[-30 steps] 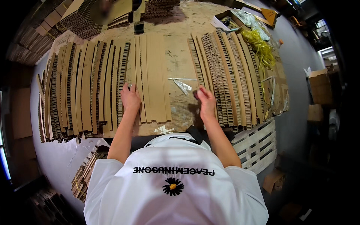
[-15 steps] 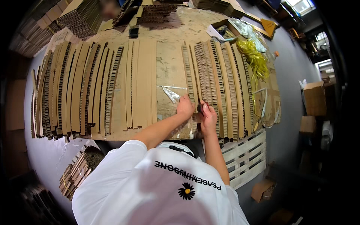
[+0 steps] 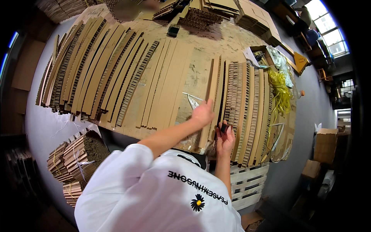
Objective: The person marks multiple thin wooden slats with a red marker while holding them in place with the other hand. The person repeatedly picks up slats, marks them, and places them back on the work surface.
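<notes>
My left hand (image 3: pixel 203 113) is closed on the edge of a long brown cardboard strip (image 3: pixel 213 83), which stands on its narrow side at the left of the right-hand row. Close beside it, near the table's front edge, my right hand (image 3: pixel 225 142) grips a small black object (image 3: pixel 224 128) between thumb and fingers; its kind is hard to make out. Right of the held strip stand several honeycomb cardboard strips (image 3: pixel 245 112) side by side. Just left of my left hand lies a clear plastic scrap (image 3: pixel 193 102) on the table.
Another row of honeycomb strips (image 3: pixel 89 69) covers the table's left side, with flat cardboard pieces (image 3: pixel 170 77) beside it. Yellow strapping (image 3: pixel 279 92) and an open box (image 3: pixel 257 57) lie at the right. A black block (image 3: pixel 173 31) sits at the back. Below is a slatted pallet (image 3: pixel 247 183).
The view has turned, shifting the scene. My left hand now grips a strip whose broad face has come into view. My right hand has turned its fingers upward, still with the small dark object.
</notes>
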A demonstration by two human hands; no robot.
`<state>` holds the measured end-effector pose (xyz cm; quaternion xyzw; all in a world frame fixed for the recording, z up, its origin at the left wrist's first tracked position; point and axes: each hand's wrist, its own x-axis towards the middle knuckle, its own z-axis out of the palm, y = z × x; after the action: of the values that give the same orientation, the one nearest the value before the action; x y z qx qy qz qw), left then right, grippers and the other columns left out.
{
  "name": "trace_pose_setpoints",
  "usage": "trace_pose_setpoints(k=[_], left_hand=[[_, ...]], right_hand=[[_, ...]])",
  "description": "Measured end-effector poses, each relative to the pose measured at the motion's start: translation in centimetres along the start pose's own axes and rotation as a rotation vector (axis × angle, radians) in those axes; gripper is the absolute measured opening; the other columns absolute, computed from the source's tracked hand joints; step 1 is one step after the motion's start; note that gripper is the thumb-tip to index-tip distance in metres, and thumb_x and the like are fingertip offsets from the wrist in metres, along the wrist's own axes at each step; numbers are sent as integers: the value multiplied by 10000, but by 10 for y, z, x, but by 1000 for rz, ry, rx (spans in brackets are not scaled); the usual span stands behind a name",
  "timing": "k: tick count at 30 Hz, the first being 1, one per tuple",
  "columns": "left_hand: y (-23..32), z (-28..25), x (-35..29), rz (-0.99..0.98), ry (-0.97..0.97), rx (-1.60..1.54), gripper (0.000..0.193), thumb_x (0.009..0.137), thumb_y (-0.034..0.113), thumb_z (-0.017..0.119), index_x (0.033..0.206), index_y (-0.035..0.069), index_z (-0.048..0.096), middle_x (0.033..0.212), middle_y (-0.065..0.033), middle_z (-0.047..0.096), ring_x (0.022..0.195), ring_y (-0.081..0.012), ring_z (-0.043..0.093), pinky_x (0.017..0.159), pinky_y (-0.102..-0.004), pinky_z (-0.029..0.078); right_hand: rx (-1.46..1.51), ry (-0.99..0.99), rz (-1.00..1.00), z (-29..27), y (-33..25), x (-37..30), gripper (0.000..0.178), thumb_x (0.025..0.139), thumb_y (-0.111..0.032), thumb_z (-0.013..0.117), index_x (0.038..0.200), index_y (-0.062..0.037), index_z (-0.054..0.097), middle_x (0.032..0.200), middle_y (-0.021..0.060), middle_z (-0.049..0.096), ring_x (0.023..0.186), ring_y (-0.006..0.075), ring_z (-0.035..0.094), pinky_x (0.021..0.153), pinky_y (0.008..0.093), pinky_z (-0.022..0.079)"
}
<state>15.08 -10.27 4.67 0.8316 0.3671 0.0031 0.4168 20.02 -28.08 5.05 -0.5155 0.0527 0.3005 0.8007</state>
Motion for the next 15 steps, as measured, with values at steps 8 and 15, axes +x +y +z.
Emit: trace_pose_setpoints(k=[8,15], left_hand=[[-96,-48,12,31,214,434,305,891,201,607,1169,84,557,1048,-186,591,851,-375,666,687,-482,560],[-24,3,17,158,-2,255,169,886,134,582,979,16,659,1080,-227,628,973,-400,675,805,-477,572]], right_hand=[[52,-90,11,17,13,5,231,993,-160,631,1150,8,656,1155,111,699,939,183,688,820,300,600],[58,-105,-6,3,-4,-15,313,1001,-189,617,1220,33,595,1268,150,647,1129,264,642,939,379,550]])
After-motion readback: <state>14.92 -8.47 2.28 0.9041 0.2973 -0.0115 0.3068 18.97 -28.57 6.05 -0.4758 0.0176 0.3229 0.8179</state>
